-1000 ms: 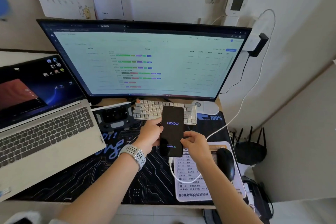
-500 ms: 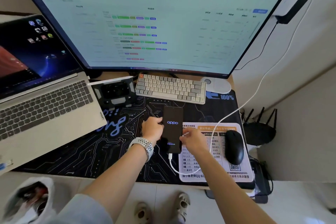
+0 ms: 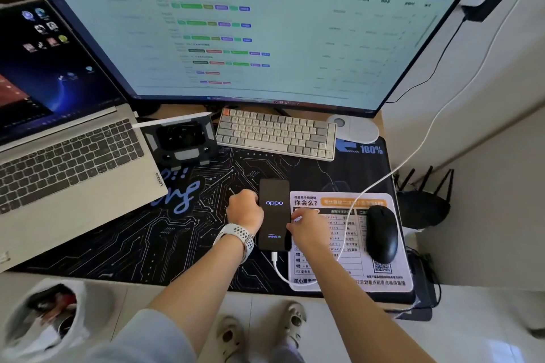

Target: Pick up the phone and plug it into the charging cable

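A black phone [image 3: 274, 215] with an "oppo" boot logo on its screen lies face up, low over or on the dark desk mat [image 3: 141, 244]. A white charging cable [image 3: 383, 180] is plugged into its bottom end and loops right, up to the wall. My left hand [image 3: 245, 209], wearing a white watch, grips the phone's left edge. My right hand [image 3: 306, 230] holds its right edge with fingertips.
A black mouse [image 3: 382, 233] sits on a white printed mousepad [image 3: 354, 277] right of the phone. Behind are a white keyboard [image 3: 274, 134], a large monitor [image 3: 250, 26], a laptop [image 3: 65, 156] at left and a black stand [image 3: 180, 141]. A router [image 3: 424, 203] is beyond the desk's right edge.
Both hands have lowered the plugged-in phone from in front of the keyboard down toward the mat. The camera has tilted down and closer.
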### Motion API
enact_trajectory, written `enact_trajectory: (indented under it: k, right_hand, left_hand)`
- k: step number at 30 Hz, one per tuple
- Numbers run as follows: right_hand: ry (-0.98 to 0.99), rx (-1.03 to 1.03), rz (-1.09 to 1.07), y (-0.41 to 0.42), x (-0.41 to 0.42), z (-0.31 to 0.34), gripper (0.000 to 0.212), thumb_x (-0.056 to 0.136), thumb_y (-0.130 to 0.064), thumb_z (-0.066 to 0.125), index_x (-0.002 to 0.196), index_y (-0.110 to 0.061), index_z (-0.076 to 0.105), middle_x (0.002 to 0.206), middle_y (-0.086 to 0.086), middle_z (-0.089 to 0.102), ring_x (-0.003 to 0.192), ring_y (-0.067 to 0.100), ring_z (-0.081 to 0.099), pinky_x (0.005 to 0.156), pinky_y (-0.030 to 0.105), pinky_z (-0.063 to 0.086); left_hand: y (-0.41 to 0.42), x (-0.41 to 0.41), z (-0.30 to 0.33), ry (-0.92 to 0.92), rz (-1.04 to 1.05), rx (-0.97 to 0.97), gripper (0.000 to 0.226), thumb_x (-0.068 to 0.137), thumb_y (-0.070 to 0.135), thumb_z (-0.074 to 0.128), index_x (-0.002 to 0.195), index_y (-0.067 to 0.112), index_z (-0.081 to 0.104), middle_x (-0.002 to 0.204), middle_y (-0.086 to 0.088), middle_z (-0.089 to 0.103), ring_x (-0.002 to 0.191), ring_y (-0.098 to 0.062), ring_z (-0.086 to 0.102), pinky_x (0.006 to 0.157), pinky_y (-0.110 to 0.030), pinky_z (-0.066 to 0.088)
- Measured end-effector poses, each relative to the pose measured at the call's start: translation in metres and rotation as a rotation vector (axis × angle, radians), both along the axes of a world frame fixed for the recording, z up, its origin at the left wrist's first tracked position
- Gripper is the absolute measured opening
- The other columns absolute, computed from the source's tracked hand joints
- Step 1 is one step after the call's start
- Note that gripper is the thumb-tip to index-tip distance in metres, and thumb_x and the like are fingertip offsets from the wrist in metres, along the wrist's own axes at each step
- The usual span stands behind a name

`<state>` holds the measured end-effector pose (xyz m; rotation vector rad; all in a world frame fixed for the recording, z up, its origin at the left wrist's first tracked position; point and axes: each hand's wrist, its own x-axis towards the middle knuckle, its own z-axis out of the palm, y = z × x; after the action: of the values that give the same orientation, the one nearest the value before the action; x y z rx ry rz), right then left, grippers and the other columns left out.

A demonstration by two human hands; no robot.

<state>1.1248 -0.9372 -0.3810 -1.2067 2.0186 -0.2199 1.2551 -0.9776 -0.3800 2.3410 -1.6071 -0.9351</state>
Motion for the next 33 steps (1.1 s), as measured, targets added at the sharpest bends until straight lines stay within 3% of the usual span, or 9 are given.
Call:
enact_trajectory:
  k: [4, 10, 15, 23, 27, 33]
  right_hand:
    - [0.040, -0.008, 0.034, -0.003, 0.002, -0.006, 0.012, 0.087, -0.018, 0.067, 0.099, -0.017, 0.067, 0.095, 0.007, 0.074, 0.087, 0.025, 0.069, 0.079, 0.039, 0.057]
    - [0.119, -0.011, 0.102, -0.006, 0.004, -0.009, 0.014, 0.087, -0.018, 0.067, 0.100, -0.013, 0.062, 0.094, 0.009, 0.070, 0.078, 0.023, 0.062, 0.062, 0.030, 0.046]
    - [0.134, -0.011, 0.112, -0.006, 0.004, -0.012, 0.015, 0.087, -0.019, 0.068, 0.099, -0.012, 0.061, 0.095, 0.008, 0.070, 0.075, 0.022, 0.058, 0.061, 0.030, 0.043]
    - [0.132, -0.004, 0.144, -0.008, 0.002, -0.012, 0.020, 0.087, -0.021, 0.067, 0.103, -0.011, 0.060, 0.099, 0.010, 0.070, 0.090, 0.027, 0.066, 0.067, 0.031, 0.046]
    - [0.141, -0.008, 0.172, -0.012, 0.002, -0.005, 0.026, 0.087, -0.026, 0.068, 0.107, -0.011, 0.059, 0.102, 0.011, 0.069, 0.094, 0.030, 0.066, 0.073, 0.036, 0.052]
    - [-0.006, -0.160, 0.124, -0.021, -0.003, 0.037, 0.027, 0.087, -0.029, 0.069, 0.109, -0.017, 0.061, 0.094, 0.001, 0.070, 0.083, 0.018, 0.064, 0.067, 0.029, 0.047]
  left_hand:
    - [-0.002, 0.001, -0.006, -0.032, -0.018, -0.015, 0.011, 0.084, 0.007, 0.059, 0.080, 0.009, 0.069, 0.087, -0.007, 0.066, 0.079, -0.028, 0.062, 0.058, -0.031, 0.042]
    - [-0.003, 0.001, -0.009, -0.067, -0.029, -0.050, 0.007, 0.082, 0.007, 0.063, 0.078, 0.011, 0.067, 0.082, -0.005, 0.064, 0.068, -0.022, 0.052, 0.056, -0.030, 0.042]
    - [-0.004, 0.002, -0.010, -0.095, -0.060, -0.062, 0.018, 0.082, 0.006, 0.062, 0.071, 0.019, 0.057, 0.075, -0.001, 0.055, 0.064, -0.021, 0.046, 0.055, -0.030, 0.041]
    - [-0.009, 0.007, -0.009, -0.093, -0.115, -0.061, 0.002, 0.083, 0.011, 0.064, 0.081, 0.010, 0.066, 0.081, -0.003, 0.059, 0.071, -0.019, 0.049, 0.058, -0.030, 0.040]
    - [-0.012, 0.010, 0.002, -0.146, -0.132, -0.076, 0.017, 0.082, 0.024, 0.068, 0.074, 0.012, 0.059, 0.078, -0.003, 0.057, 0.070, -0.025, 0.055, 0.056, -0.032, 0.041]
    - [-0.016, 0.013, 0.049, 0.028, -0.076, -0.189, 0.019, 0.078, 0.038, 0.071, 0.078, 0.020, 0.065, 0.079, -0.001, 0.066, 0.075, -0.023, 0.064, 0.063, -0.035, 0.054]
